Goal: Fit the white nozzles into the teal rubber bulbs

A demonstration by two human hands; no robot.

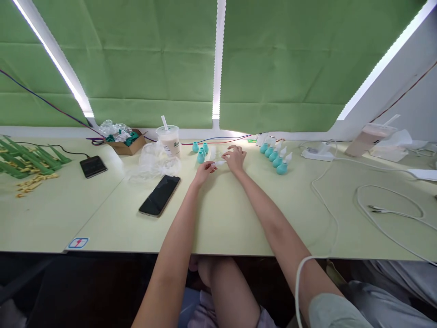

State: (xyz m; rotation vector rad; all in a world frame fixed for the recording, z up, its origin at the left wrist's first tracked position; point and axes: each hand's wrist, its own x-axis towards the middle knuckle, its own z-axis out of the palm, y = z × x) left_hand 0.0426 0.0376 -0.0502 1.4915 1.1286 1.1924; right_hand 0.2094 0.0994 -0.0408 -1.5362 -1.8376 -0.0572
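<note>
Near the middle of the frame your left hand pinches with its fingertips one end of a small white piece. Your right hand rests just beside it, fingers curled loosely over the other end; whether it really grips, I cannot tell. Just above the left hand stand three teal bulbs. To the right stands a row of teal bulbs with white tips. A dark phone lies to the lower left, a drink cup above it.

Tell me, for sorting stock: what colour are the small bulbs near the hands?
Teal bulbs, clearest in the head view.
</note>
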